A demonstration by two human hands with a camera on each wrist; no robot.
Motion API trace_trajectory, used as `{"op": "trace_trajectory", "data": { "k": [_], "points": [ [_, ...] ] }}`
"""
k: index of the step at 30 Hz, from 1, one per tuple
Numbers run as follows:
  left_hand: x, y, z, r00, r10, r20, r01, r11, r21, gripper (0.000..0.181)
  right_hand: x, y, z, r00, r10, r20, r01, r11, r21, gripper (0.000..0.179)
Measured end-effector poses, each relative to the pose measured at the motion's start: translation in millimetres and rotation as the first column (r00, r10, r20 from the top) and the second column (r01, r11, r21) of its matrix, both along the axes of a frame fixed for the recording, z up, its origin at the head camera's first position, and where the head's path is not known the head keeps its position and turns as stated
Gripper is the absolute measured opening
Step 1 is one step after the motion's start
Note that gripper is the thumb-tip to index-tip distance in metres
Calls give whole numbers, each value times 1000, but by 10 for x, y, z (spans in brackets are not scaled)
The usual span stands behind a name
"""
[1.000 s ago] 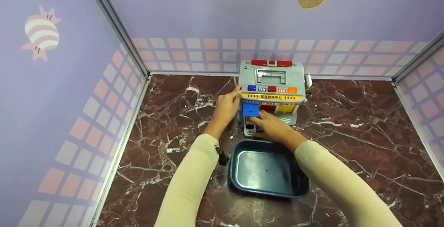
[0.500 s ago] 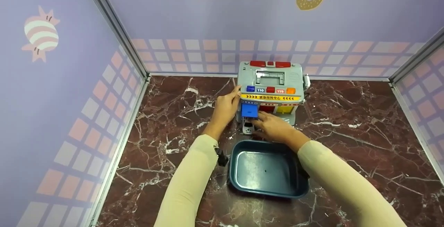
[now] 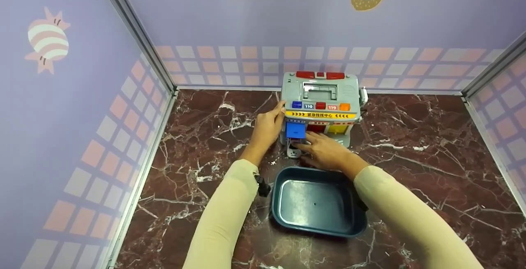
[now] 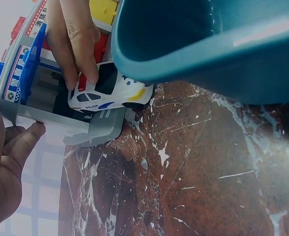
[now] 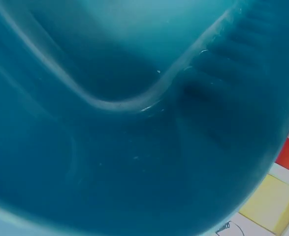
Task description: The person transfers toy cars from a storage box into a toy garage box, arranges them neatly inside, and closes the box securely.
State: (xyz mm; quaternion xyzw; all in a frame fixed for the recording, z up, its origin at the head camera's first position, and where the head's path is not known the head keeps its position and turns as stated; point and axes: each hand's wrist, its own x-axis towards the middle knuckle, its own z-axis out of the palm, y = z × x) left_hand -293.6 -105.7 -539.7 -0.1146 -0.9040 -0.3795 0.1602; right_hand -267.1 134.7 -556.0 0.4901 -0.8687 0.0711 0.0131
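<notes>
A grey toy emergency station (image 3: pixel 345 90) with coloured buttons stands against the back wall. My left hand (image 3: pixel 267 127) grips its left side, with fingers (image 4: pixel 28 140) bent at the wall's edge in the left wrist view. The station's blue door (image 3: pixel 296 130) is raised. Under it a white toy police car (image 4: pixel 129 93) sits partly inside the bay, nose outward. My right hand (image 3: pixel 326 151) holds the car from above, fingertips on either side of its red light bar (image 4: pixel 82 81). The door hides the car's rear in the head view.
A dark teal basin (image 3: pixel 318 232) lies in front of the station, under my right forearm, and its wall (image 5: pixel 129 162) fills most of the right wrist view. Patterned panels (image 3: pixel 263 22) enclose the marbled tabletop (image 3: pixel 205 137) at the back and sides.
The toy police car has moved backward into the bay, leaving less of its front showing. My right hand has followed it slightly; my left hand keeps its place on the station.
</notes>
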Motion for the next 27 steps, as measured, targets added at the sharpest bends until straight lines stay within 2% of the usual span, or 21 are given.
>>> {"op": "trace_trajectory", "data": {
  "k": [13,19,27],
  "points": [
    [17,-4,23,1000,8,21,-8,1000,-8,42,-22,3,13,996,-87,31,83,992,93,61],
    [16,4,27,999,11,33,-11,1000,5,41,-29,2,-21,997,-80,8,78,990,116,62],
    [17,1,11,999,14,32,-14,1000,16,41,-30,22,-27,998,-60,34,56,993,104,63]
  ]
}}
